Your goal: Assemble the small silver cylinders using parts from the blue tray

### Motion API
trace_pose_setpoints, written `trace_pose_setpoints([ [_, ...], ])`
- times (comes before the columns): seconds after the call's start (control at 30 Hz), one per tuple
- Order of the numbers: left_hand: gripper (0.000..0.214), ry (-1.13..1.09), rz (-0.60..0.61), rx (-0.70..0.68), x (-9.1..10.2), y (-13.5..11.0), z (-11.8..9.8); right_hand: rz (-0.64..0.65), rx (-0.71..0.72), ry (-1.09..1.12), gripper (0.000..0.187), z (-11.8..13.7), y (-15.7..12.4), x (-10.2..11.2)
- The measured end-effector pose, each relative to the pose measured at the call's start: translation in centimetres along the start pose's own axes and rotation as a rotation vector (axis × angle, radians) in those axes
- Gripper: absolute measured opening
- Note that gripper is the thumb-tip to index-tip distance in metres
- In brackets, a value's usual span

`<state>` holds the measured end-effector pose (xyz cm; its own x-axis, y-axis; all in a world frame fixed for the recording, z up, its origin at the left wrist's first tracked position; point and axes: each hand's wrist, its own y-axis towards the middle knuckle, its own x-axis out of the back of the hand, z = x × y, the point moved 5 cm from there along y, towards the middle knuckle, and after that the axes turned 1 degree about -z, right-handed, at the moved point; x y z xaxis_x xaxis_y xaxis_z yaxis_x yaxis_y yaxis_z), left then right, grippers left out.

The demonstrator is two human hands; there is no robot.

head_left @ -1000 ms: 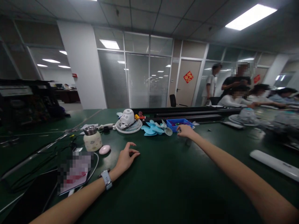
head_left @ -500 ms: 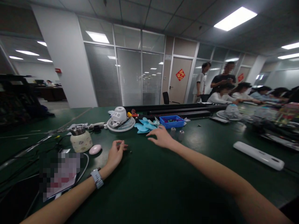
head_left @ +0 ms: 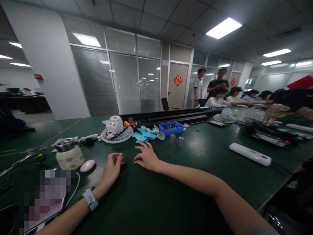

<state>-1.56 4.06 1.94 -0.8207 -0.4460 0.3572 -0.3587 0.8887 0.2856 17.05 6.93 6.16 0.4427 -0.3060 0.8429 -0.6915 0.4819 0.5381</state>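
Note:
My left hand (head_left: 111, 168) rests on the green table (head_left: 171, 195), a watch on its wrist, thumb and forefinger pinched on something tiny that I cannot make out. My right hand (head_left: 146, 156) lies just right of it, fingers spread flat on the tabletop, holding nothing. Beyond the hands are a light blue fan blade (head_left: 144, 133), a white fan grille with its motor (head_left: 115, 130), a blue parts tray (head_left: 171, 128) and two small grey cylinders (head_left: 176, 140).
A cream jar with a metal lid (head_left: 68, 155) and a pink oval object (head_left: 87, 165) stand to the left, near cables. A white power strip (head_left: 249, 154) lies to the right. Several people sit and stand at the far right end of the table.
My right hand has drawn back from the blue tray to the table beside my left hand. The two grey cylinders now stand by the tray. The view has swung right.

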Motion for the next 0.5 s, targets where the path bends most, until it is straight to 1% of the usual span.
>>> trace_pose_setpoints([
  [0.03, 0.049, 0.007, 0.000, -0.001, 0.0, 0.0, -0.1, -0.014, -0.002, -0.032, 0.015, -1.0, -0.2, 1.1],
  [0.1, 0.049, 0.026, 0.004, -0.009, 0.0, -0.1, -0.4, -0.037, -0.071, -0.123, 0.014, -4.1, -0.7, 3.9],
  [0.17, 0.047, 0.043, 0.012, -0.017, 0.0, -0.2, -0.6, -0.033, -0.243, -0.237, 0.015, -8.5, -1.6, 6.8],
  [0.23, 0.047, 0.047, 0.019, -0.019, -0.1, -0.2, -0.7, 0.051, -0.428, -0.351, 0.018, -12.9, -2.7, 8.9],
  [0.27, 0.047, 0.044, 0.022, -0.016, -0.1, -0.2, -0.7, 0.096, -0.493, -0.391, 0.020, -14.7, -3.2, 9.6],
  [0.3, 0.047, 0.041, 0.025, -0.014, -0.1, -0.2, -0.7, 0.135, -0.536, -0.418, 0.021, -16.1, -3.7, 10.1],
  [0.37, 0.046, 0.041, 0.030, -0.010, 0.0, -0.1, -0.6, 0.176, -0.576, -0.437, 0.023, -17.8, -4.4, 10.3],
  [0.43, 0.045, 0.049, 0.036, -0.006, -0.1, 0.0, -0.4, 0.190, -0.603, -0.436, 0.023, -18.6, -4.8, 9.8],
  [0.5, 0.043, 0.058, 0.044, -0.013, -0.4, -0.1, -0.3, 0.204, -0.630, -0.428, 0.022, -18.8, -5.1, 9.1],
])
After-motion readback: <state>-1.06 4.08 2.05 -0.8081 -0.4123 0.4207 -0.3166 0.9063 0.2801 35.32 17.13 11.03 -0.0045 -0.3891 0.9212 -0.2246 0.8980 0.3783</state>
